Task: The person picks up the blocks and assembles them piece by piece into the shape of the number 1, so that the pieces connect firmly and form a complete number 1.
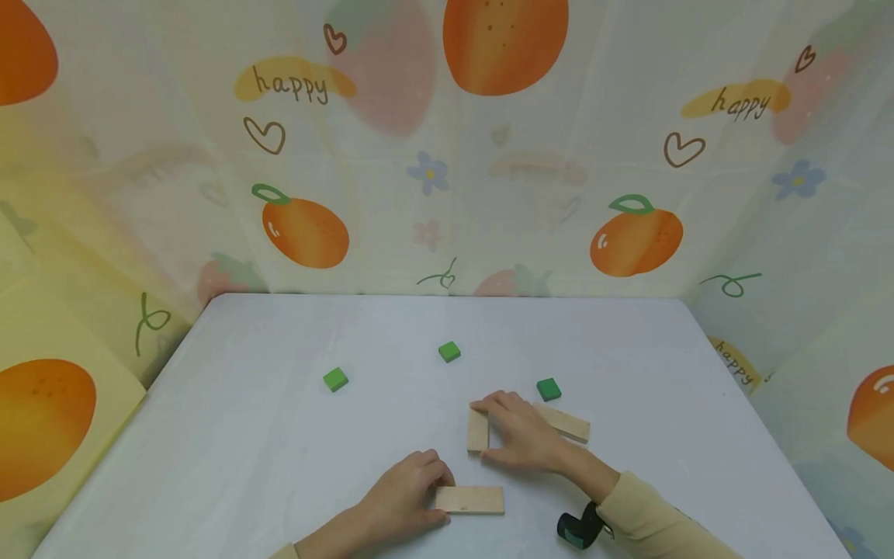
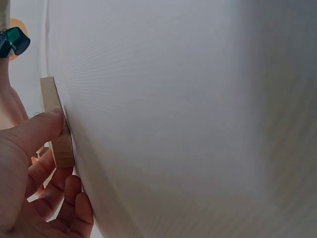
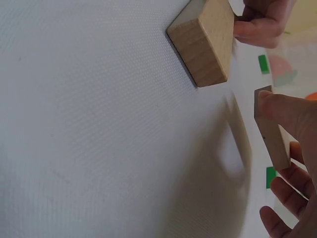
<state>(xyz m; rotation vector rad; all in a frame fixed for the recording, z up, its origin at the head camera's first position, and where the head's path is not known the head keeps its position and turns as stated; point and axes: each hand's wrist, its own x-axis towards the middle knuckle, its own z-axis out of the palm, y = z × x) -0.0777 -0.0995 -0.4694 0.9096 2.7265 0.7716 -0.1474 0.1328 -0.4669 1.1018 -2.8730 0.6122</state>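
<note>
Working over the white worktop, the left hand pinches a wooden block by its left end, while the right hand, nearer the far edge, grips a second block. Handling looks partway: a third block lies unheld, and three green tiles toward the far edge sit untouched.

The white table is bordered at the back and sides by pale cloth, printed with oranges, strawberries, blue flowers and hearts.
</note>
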